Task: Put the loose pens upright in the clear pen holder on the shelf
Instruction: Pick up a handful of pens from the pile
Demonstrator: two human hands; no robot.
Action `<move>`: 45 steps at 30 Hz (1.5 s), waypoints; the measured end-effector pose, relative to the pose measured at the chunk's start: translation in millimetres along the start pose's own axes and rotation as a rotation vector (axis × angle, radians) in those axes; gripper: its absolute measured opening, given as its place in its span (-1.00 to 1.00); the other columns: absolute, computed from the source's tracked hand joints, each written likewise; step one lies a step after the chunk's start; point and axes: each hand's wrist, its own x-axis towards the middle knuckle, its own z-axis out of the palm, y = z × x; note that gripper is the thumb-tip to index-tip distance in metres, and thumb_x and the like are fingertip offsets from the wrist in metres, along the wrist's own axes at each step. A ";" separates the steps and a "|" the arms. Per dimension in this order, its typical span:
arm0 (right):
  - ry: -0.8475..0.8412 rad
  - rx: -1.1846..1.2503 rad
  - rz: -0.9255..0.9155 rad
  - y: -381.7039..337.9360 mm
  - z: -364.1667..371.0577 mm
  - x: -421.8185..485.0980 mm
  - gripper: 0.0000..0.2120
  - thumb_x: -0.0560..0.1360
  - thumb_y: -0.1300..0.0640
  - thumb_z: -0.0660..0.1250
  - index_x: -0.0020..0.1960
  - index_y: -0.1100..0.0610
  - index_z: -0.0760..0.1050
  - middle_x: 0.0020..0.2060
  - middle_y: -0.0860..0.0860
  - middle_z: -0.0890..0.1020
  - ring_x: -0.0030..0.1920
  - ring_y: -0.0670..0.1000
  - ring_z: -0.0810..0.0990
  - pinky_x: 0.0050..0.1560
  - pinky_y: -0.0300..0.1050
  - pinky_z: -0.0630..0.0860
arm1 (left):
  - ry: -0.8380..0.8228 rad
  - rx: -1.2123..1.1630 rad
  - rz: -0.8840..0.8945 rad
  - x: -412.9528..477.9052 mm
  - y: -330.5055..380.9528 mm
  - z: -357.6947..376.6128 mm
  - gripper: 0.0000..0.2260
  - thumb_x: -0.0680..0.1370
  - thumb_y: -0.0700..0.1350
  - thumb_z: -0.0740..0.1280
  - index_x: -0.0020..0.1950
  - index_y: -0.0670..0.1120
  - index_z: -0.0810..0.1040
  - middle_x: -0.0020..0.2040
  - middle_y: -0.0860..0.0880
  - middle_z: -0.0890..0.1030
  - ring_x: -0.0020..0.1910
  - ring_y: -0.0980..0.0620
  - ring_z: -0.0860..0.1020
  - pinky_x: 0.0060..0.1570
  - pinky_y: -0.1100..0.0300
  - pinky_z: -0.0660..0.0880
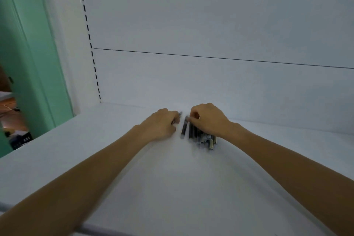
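Several dark pens lie side by side in a loose bunch on the white shelf, near its back wall. My right hand rests on top of the bunch, fingers curled and pinching the far end of one pen. My left hand lies just left of the bunch, fingers closed around a pen whose tip sticks out past the fingers. One dark pen lies alone between the two hands. No clear pen holder shows in this view.
The white back panel rises straight behind the pens, with a slotted upright at the left. A green post stands left of the shelf. The shelf's front edge runs along the bottom.
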 end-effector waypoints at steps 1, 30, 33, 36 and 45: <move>-0.017 -0.065 0.037 -3.0 0.6 2.4 -0.74 0.55 0.00 0.24 -0.21 0.17 0.45 -0.26 0.06 0.55 -0.23 0.05 0.51 -0.23 -0.12 0.44 | -0.004 0.025 -0.003 -1.0 -3.5 0.1 -0.71 0.54 -0.27 0.13 0.24 -0.11 0.38 0.06 -0.11 0.43 -0.06 -0.04 0.41 -0.11 0.16 0.34; 0.409 0.471 0.446 -68.3 -32.3 -58.5 -0.75 0.45 0.26 0.33 0.12 0.20 0.45 -0.12 0.13 0.62 -0.25 -0.01 0.54 -0.29 -0.26 0.48 | 0.165 -0.408 0.153 -78.2 -26.2 -24.4 -0.79 0.62 -0.06 0.10 -0.19 -0.08 0.22 -0.35 -0.02 0.37 -0.46 0.08 0.29 -0.49 0.25 0.22; 0.489 0.499 0.401 -52.5 -47.3 -92.4 -0.47 0.46 0.32 0.31 0.36 0.03 0.27 -0.13 0.07 0.56 -0.17 0.10 0.63 -0.14 0.02 0.62 | 0.165 -0.487 0.283 -82.8 8.7 -21.3 -0.75 0.59 -0.05 0.22 -0.23 -0.06 0.24 -0.36 -0.01 0.37 -0.47 0.09 0.28 -0.54 0.36 0.22; 0.570 0.394 0.399 -27.4 -62.0 -136.6 -0.29 0.45 0.34 0.32 0.45 -0.13 0.15 -0.20 -0.01 0.52 -0.23 0.06 0.65 -0.24 -0.15 0.59 | 0.084 -0.532 0.355 -86.1 57.7 -6.4 -0.77 0.59 -0.04 0.20 -0.23 -0.07 0.30 -0.29 -0.07 0.46 -0.44 0.07 0.34 -0.46 0.33 0.29; 0.724 0.195 0.545 70.5 -144.6 -323.1 -0.20 0.42 0.32 0.40 0.47 -0.19 0.12 -0.27 0.04 0.60 -0.21 0.04 0.64 -0.14 -0.19 0.57 | -0.092 -0.668 0.580 -116.4 260.2 59.2 -0.71 0.62 -0.02 0.11 -0.09 -0.23 0.44 -0.25 -0.08 0.49 -0.37 0.05 0.37 -0.31 0.17 0.33</move>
